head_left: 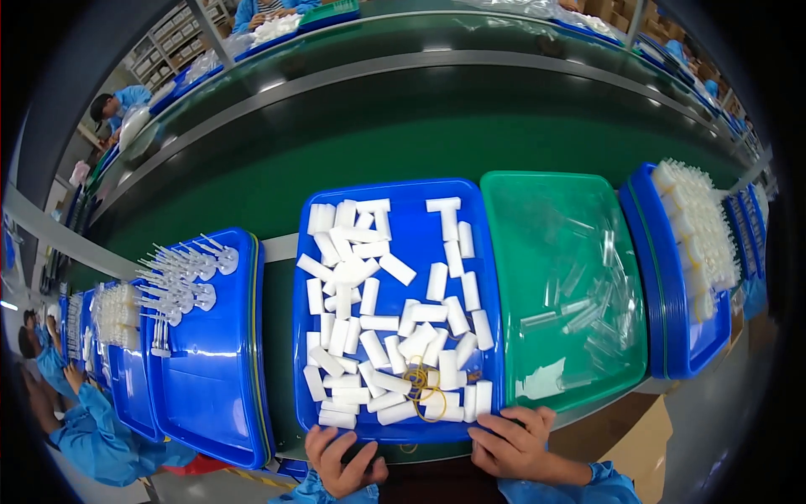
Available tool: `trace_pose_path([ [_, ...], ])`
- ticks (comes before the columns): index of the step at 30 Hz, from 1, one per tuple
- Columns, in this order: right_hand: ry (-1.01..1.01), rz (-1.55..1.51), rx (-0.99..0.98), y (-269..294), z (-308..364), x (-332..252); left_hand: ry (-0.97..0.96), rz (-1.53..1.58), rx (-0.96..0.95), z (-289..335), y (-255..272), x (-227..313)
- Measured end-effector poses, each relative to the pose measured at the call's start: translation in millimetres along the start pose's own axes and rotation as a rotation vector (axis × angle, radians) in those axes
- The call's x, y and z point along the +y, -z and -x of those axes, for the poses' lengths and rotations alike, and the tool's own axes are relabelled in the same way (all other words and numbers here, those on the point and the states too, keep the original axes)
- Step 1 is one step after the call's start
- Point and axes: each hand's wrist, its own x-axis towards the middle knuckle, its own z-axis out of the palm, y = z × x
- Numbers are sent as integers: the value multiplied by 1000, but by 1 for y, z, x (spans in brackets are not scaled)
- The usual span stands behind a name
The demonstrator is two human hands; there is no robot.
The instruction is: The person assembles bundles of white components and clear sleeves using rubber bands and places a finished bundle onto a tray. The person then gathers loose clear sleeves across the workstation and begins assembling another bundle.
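Observation:
A blue tray (395, 252) in front of me holds many short white foam-like blocks (346, 273) in loose piles. Among the blocks near its front edge lies a tangle of yellow rubber bands (424, 388). My left hand (342, 464) is just at the tray's near left edge, its fingers loosely bent and apart, with nothing seen in them. At the near right corner, my right hand (516, 443) has its fingers spread by the rim, also with nothing seen in it. A green tray (529, 218) with clear plastic tubes (588, 315) adjoins the blue one on the right.
At left, stacked blue trays (210, 361) carry white thin-stemmed plastic parts (185, 277). At far right, another blue stack (659, 294) holds bundled white parts (693, 227). A green conveyor belt (403, 139) runs behind. Co-workers in blue (101, 428) sit along the line.

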Motion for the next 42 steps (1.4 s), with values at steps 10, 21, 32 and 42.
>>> trace_pose_path([
  [10,26,-2,27,3,7,2,-33,84,30,-4,0,4],
  [21,19,-99,-45,7,-4,3,-37,416,-119,-25,20,-9],
  [32,114,-87,-126,19,-7,8,-28,-233,-5,-69,102,-62],
  [42,167,-142,-198,30,-13,12,246,-414,-396,-56,152,-281],
])
